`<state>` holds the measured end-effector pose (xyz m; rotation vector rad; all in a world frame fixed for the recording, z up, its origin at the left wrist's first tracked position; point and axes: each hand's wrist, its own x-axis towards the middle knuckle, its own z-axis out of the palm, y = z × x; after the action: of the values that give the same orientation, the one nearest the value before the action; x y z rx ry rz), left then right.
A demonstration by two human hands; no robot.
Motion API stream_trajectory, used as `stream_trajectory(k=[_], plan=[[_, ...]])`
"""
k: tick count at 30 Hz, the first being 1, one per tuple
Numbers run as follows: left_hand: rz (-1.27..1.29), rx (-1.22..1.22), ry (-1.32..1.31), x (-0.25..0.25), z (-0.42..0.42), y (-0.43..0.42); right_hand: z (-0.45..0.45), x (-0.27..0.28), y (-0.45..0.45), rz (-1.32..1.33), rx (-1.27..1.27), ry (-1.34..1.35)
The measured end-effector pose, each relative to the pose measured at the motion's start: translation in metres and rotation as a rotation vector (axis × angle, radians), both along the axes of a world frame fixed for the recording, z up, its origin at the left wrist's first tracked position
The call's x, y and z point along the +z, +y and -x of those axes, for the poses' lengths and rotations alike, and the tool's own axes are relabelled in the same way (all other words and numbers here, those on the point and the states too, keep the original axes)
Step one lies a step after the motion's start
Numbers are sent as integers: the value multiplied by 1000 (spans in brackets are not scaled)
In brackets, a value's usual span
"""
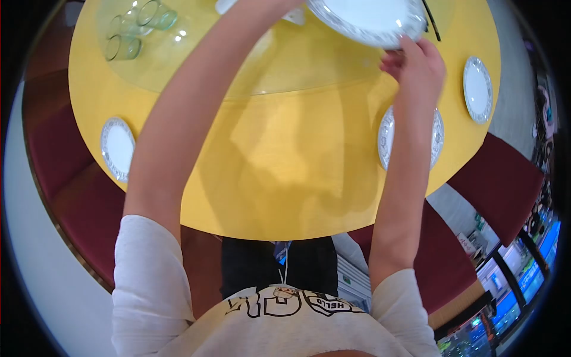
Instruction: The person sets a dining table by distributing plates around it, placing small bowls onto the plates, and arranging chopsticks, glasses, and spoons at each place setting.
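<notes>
My right hand [419,66] is closed at the near right rim of a white plate [369,16] with a grey patterned border, thumb on the rim and fingers curled below. This plate is raised over the glass turntable [262,71], its far side cut off by the top edge. My left arm stretches up to the top edge, where only part of my left hand [281,3] shows near the plate's left side; its fingers are hidden. A white piece [294,16], too cut off to name, lies beside it. Beneath my right forearm, another patterned plate [437,140] rests on the table.
The round yellow table [273,208] also carries a plate at the left [117,149] and one at the right [477,89]. Several clear glasses [124,47] sit on the turntable, one tipped. A dark thin stick [432,21] lies at upper right. Dark red chairs [496,187] surround the table.
</notes>
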<state>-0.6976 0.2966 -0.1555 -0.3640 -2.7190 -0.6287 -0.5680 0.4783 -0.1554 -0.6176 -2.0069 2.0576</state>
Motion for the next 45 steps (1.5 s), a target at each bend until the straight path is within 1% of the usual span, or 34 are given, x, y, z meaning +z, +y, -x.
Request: stream_trajectory(k=[1,2,4,5,7,9,10,11,12,13,14,15,16,17,18,19,21,22,24,26,27,30,31,32,33,35,37,39,40,42,43,45], plan=[[-2,19,0,5,-19,-9,-17,9,-2,-7,-24,24],[-166,1,-90,8,-42,-17,-35,19,-6,-14,-47,52],[-463,0,-267,13,-93,-38,-70,38,-28,-77,-77,3],[-599,15,-362,14,-126,-51,-91,37,-36,-90,-52,-52],[-646,136,-385,8,-188,-75,-130,23,-57,-122,19,-161],[-787,239,-464,-4,-243,-108,-162,13,-81,-27,168,-271],[-804,305,-506,-6,-269,-129,-170,17,-103,7,197,-385],[-827,366,-545,-9,-288,-153,-178,13,-121,1,222,-384],[-837,387,-534,-11,-303,-178,-185,8,-137,37,329,-404],[-854,420,-576,-12,-317,-208,-186,5,-158,72,435,-422],[-872,453,-619,-11,-324,-234,-183,6,-180,80,483,-456],[-882,473,-604,-6,-324,-258,-176,8,-201,73,507,-452],[-892,486,-565,3,-320,-282,-165,9,-223,30,583,-404],[-882,528,-553,11,-322,-261,-158,7,-201,12,671,-386],[-904,569,-533,16,-320,-273,-145,8,-216,12,704,-387],[-916,593,-515,18,-317,-293,-128,12,-240,-12,723,-325],[-1031,665,-358,15,-319,-302,-104,17,-265,-42,737,-242],[-1050,675,-336,14,-308,-315,-86,21,-288,-65,715,-211],[-1135,692,-152,24,-275,-350,-43,33,-332,-139,787,-152],[-1083,672,-41,9,-244,-385,-8,25,-368,-209,818,-28],[-1025,678,-32,-1,-228,-406,8,18,-389,-207,828,-1],[-819,717,-31,-40,-190,-476,49,-7,-453,-254,851,39],[-740,735,3,-45,-180,-521,60,-10,-494,-260,862,30],[-661,746,38,-53,-167,-533,75,-18,-506,-334,865,53],[-669,754,32,-53,-159,-539,85,-26,-517,-408,869,72],[-543,841,62,-44,-144,-546,97,-32,-535,-461,856,70],[-560,853,47,-52,-135,-552,110,-46,-545,-515,832,82],[-497,880,119,-60,-128,-552,118,-59,-547,-644,809,169],[-506,881,116,-64,-126,-552,120,-63,-546,-654,809,166],[-465,876,209,-68,-126,-557,120,-70,-548,-824,822,257],[-468,880,197,-69,-125,-555,115,-66,-550,-827,828,246],[-445,891,242,-70,-124,-554,108,-56,-554,-919,721,334]])
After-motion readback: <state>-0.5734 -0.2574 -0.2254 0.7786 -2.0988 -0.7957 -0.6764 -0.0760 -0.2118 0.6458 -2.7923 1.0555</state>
